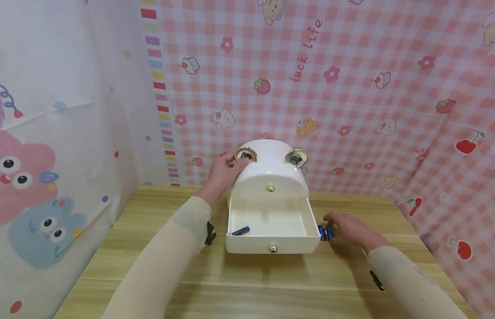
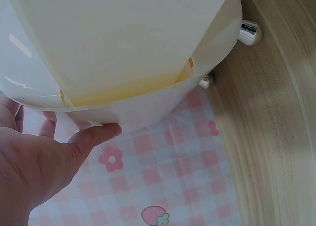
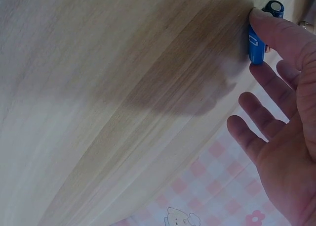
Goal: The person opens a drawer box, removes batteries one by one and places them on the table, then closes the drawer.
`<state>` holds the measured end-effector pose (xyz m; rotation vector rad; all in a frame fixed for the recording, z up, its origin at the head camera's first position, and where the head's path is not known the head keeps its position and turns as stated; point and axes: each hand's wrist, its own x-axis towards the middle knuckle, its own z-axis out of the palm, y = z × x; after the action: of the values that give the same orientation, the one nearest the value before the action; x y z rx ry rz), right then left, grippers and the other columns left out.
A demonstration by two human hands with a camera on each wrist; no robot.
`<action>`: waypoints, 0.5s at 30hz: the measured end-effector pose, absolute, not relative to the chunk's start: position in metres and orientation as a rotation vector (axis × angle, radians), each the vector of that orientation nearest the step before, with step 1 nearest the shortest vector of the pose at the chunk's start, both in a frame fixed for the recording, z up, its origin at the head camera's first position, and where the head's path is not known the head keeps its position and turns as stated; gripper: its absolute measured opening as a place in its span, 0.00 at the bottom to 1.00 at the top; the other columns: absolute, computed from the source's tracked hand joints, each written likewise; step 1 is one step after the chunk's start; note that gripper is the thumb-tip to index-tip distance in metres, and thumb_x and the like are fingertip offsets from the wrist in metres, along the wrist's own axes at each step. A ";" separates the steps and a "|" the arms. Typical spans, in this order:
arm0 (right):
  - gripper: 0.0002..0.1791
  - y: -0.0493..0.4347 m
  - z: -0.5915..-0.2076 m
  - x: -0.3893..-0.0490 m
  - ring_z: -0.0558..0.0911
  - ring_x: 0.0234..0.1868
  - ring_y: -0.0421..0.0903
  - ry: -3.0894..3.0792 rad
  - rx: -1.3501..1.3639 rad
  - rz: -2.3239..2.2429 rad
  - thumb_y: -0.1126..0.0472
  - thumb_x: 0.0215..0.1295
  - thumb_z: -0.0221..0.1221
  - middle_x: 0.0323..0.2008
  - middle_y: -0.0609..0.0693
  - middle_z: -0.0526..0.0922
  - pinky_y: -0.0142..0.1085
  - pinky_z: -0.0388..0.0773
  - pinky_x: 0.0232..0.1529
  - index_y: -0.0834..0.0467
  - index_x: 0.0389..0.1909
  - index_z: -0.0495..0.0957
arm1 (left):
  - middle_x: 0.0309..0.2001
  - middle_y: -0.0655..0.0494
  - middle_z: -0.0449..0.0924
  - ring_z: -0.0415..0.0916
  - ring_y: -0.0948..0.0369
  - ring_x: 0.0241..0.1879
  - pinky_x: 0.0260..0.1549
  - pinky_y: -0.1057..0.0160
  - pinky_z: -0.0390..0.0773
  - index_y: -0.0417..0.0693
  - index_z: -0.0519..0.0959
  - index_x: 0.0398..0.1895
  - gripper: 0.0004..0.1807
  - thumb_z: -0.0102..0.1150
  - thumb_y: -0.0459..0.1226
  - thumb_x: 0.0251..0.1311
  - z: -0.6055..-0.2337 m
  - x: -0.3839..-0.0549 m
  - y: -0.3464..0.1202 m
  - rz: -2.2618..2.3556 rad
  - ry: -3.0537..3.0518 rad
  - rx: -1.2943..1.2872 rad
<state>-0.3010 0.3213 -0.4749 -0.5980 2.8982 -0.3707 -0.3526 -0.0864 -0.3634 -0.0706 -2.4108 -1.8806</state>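
Observation:
A white desktop drawer box [image 1: 267, 170] with two gold-rimmed round eyes stands on the table, its lower drawer [image 1: 272, 244] pulled out. One blue battery [image 1: 241, 231] lies in the drawer's front left corner. My left hand [image 1: 225, 175] holds the box's upper left side by the left eye; in the left wrist view the thumb [image 2: 96, 137] lies against the white shell. Right of the drawer, my right hand [image 1: 348, 231] pinches a blue battery [image 3: 256, 47] between thumb and index finger, the other fingers spread. Beside it is another battery [image 3: 274, 8] with a silver end.
Wood-grain table [image 1: 247, 288] lies under everything. A pink checked cloth [image 1: 351, 110] hangs behind and to the right, and a white cartoon-printed cloth [image 1: 72, 177] hangs on the left. The upper drawer's gold knob [image 1: 270, 188] is above the pulled-out drawer.

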 end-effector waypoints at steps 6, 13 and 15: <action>0.38 0.320 -0.474 -0.300 0.86 0.53 0.59 2.895 -0.600 -0.365 0.62 0.51 0.81 0.53 0.60 0.88 0.61 0.82 0.59 0.64 0.63 0.77 | 0.56 0.40 0.88 0.85 0.61 0.36 0.39 0.64 0.87 0.48 0.85 0.65 0.25 0.69 0.50 0.71 -0.363 -0.352 -0.086 -1.870 -2.413 -0.069; 0.39 0.320 -0.471 -0.298 0.86 0.54 0.61 2.895 -0.604 -0.371 0.61 0.50 0.82 0.53 0.62 0.88 0.61 0.82 0.60 0.65 0.63 0.77 | 0.60 0.41 0.86 0.85 0.58 0.40 0.43 0.61 0.87 0.48 0.85 0.64 0.25 0.69 0.51 0.71 -0.363 -0.353 -0.087 -1.802 -2.448 -0.071; 0.40 0.320 -0.470 -0.297 0.85 0.56 0.63 2.895 -0.586 -0.376 0.60 0.50 0.82 0.55 0.63 0.87 0.62 0.82 0.60 0.65 0.64 0.77 | 0.62 0.42 0.85 0.86 0.57 0.42 0.45 0.60 0.88 0.49 0.85 0.65 0.26 0.69 0.52 0.71 -0.363 -0.353 -0.088 -1.805 -2.454 -0.067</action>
<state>-0.2966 0.3201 -0.4695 -0.5855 2.8945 -0.3762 -0.3526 -0.0876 -0.3630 -0.0668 -2.4542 -1.8055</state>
